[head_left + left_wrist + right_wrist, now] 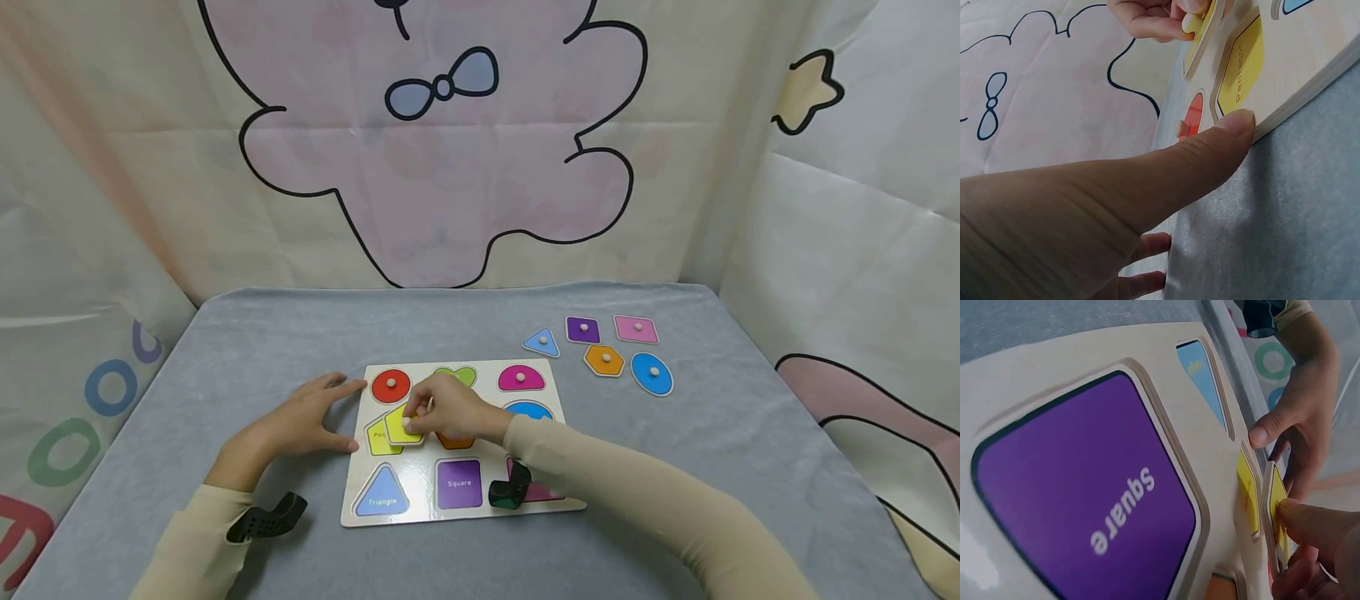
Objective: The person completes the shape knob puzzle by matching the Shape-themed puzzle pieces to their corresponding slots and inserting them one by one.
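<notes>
My right hand (453, 407) pinches a yellow pentagon puzzle piece (395, 427) by its small knob. The piece is tilted above the yellow pentagon recess (1244, 65) of a wooden shape-puzzle board (422, 493), covering part of it in the head view. At the board's left edge, my left hand (303, 418) rests with thumb and fingers spread; its thumb tip touches the rim beside that recess. A red circle piece (391, 385) and a magenta semicircle piece (521, 378) sit in the board. The right hand and sleeve hide some middle and right recesses.
Beyond the board's upper right corner lie loose knobbed pieces: a blue triangle (542, 342), purple square (582, 330), pink rectangle (636, 329), orange hexagon (604, 360) and blue oval (652, 374). Grey cloth covers the table (285, 333); printed fabric hangs behind it.
</notes>
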Action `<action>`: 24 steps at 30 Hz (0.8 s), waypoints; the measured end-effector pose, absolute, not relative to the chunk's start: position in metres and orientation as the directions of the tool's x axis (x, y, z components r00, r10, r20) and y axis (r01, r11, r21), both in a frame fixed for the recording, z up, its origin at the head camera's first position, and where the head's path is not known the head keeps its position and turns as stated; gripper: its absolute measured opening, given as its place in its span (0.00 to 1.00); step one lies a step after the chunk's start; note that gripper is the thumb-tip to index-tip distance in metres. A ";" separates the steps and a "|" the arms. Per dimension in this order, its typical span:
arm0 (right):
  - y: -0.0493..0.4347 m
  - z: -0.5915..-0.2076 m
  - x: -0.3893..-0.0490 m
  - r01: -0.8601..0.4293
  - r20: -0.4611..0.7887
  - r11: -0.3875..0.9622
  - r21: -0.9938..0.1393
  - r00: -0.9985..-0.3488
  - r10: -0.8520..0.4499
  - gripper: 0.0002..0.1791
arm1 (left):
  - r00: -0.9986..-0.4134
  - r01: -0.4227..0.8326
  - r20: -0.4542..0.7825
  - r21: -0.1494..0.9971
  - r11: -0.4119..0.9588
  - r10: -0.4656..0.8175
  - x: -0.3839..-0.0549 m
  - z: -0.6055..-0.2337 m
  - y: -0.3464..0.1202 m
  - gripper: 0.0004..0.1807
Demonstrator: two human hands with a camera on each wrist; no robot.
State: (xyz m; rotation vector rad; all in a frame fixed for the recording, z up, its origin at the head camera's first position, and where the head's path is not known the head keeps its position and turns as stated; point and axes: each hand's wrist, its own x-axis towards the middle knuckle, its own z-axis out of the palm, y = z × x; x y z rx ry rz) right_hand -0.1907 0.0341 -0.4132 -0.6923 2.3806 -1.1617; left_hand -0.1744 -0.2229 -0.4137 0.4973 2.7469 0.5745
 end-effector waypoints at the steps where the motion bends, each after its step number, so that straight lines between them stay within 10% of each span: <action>1: 0.032 -0.413 -0.190 -0.256 -0.138 0.535 -0.805 -0.797 -0.588 0.02 | -0.897 0.273 -0.208 0.431 0.860 0.389 -0.174 -0.413 -0.223 0.53; 24: 0.006 -0.422 -0.187 -0.221 -0.178 0.567 -0.793 -0.806 -0.564 0.02 | -0.890 0.296 -0.201 0.429 0.853 0.410 -0.172 -0.410 -0.224 0.52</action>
